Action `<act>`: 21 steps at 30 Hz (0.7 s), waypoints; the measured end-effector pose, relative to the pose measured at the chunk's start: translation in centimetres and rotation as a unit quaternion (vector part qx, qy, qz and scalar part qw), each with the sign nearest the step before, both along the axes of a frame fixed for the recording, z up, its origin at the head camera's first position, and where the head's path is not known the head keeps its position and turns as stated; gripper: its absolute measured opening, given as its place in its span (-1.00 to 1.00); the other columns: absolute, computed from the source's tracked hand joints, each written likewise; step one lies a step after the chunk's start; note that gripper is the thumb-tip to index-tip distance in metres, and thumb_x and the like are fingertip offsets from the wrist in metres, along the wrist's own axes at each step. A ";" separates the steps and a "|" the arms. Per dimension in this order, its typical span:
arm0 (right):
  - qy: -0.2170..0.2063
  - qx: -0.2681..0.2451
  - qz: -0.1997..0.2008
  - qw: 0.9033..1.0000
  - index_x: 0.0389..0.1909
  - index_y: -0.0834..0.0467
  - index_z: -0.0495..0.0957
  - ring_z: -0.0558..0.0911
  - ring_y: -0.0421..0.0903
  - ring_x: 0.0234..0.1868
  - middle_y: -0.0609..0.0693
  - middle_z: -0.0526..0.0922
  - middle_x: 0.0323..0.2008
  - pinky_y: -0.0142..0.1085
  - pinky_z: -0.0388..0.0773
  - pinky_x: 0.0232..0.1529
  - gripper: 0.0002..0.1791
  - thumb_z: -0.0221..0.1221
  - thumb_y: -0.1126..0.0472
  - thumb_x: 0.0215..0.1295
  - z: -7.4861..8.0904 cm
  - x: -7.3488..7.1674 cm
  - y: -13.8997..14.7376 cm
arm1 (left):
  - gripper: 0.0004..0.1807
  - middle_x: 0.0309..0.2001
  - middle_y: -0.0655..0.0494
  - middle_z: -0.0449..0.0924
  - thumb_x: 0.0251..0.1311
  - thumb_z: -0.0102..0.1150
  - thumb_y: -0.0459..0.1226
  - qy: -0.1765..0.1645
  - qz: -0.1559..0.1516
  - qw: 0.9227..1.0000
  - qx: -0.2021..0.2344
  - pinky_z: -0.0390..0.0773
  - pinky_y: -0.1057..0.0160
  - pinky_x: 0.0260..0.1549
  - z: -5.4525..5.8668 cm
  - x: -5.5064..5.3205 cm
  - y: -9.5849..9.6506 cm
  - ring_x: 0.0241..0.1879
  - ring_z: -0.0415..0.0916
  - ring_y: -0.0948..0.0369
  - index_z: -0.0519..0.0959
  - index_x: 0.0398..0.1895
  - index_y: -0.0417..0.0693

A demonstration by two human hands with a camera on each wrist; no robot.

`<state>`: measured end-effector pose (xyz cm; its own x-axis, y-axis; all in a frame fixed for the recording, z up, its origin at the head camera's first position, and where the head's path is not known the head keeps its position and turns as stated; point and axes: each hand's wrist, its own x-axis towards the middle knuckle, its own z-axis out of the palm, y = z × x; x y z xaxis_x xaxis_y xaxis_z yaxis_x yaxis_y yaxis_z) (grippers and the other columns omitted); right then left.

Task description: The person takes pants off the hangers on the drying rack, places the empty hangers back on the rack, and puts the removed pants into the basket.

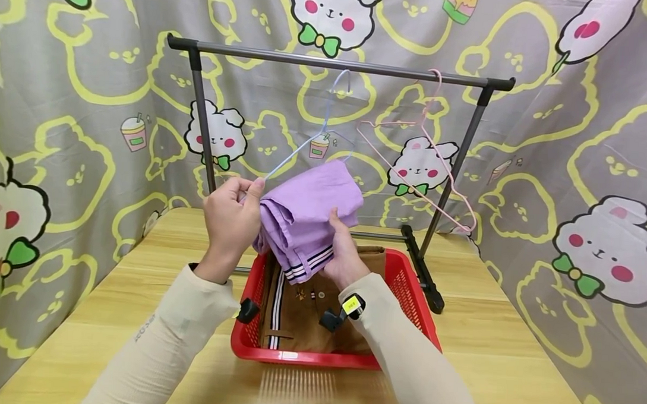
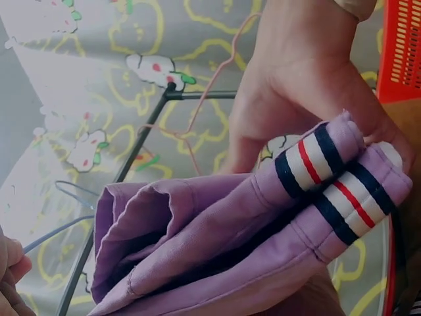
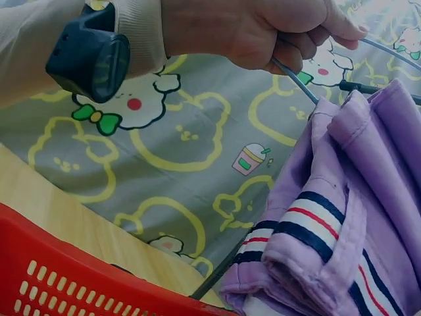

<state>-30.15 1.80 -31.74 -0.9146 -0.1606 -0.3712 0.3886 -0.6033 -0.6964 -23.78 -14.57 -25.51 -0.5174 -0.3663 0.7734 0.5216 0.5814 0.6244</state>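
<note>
My left hand grips one end of a light blue clothes hanger, whose hook points up near the rail; whether it touches the rail I cannot tell. Folded purple trousers with navy, white and red striped trim lie over the hanger's lower bar, seen entering the fold in the right wrist view. My right hand pinches the trousers from the right side, thumb in front and fingers hidden behind the cloth. In the left wrist view, the trousers' striped trim is beside the right hand.
Below the hands stands a red basket holding brown garments with striped trim. A grey clothes rack spans behind, its right foot beside the basket. A pink hanger hangs on the rail's right part. Patterned curtains surround the wooden table.
</note>
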 end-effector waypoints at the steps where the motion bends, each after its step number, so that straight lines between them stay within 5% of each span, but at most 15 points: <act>1: 0.004 0.000 -0.005 1.000 0.10 0.17 0.34 0.51 0.00 -0.05 0.06 0.51 -0.02 -0.13 0.45 0.01 -0.35 0.28 -0.17 0.19 0.0 -0.1 0.0 | -0.74 -0.75 0.11 0.25 0.25 0.25 -0.29 0.000 -0.001 1.000 -0.001 0.13 0.28 -0.66 0.0 0.0 0.1 -0.71 0.17 0.29 0.60 -0.51 -0.33; 5: 0.018 -0.018 -0.010 1.000 -0.10 0.19 0.40 0.57 -0.03 -0.15 0.05 0.58 -0.16 -0.17 0.50 -0.04 -0.70 0.25 0.15 0.29 -0.4 -0.7 -0.1 | -0.75 -0.77 0.11 0.24 0.24 0.25 -0.30 0.004 0.001 1.000 -0.007 0.13 0.26 -0.66 -0.1 0.0 0.3 -0.72 0.16 0.27 0.61 -0.52 -0.32; 9: 0.019 -0.046 -0.028 0.998 -0.14 0.23 0.37 0.55 -0.02 -0.09 0.08 0.56 -0.17 -0.15 0.46 0.05 -0.82 0.17 0.34 0.33 -0.7 -1.1 0.0 | -0.75 -0.77 0.09 0.28 0.24 0.26 -0.30 0.008 0.001 1.000 -0.014 0.15 0.25 -0.65 -0.3 -0.2 0.4 -0.72 0.18 0.27 0.61 -0.52 -0.32; 16: 0.032 -0.092 -0.124 0.988 0.21 0.29 0.21 0.48 0.03 0.09 0.13 0.46 0.05 -0.18 0.46 0.13 -0.43 0.12 0.59 0.20 -0.5 -1.4 0.0 | -0.75 -0.76 0.10 0.26 0.23 0.27 -0.31 0.012 0.006 1.000 0.005 0.13 0.27 -0.65 -0.7 -0.5 0.4 -0.70 0.20 0.18 0.61 -0.54 -0.33; 21: 0.031 -0.117 -0.189 0.975 0.20 0.29 0.20 0.50 -0.01 0.03 0.09 0.46 0.05 -0.22 0.52 0.05 -0.38 0.19 0.59 0.14 -0.2 -1.7 0.2 | -0.74 -0.76 0.09 0.26 0.23 0.26 -0.30 0.017 0.000 1.000 0.005 0.13 0.26 -0.67 -0.8 -0.6 0.3 -0.71 0.20 0.15 0.60 -0.54 -0.33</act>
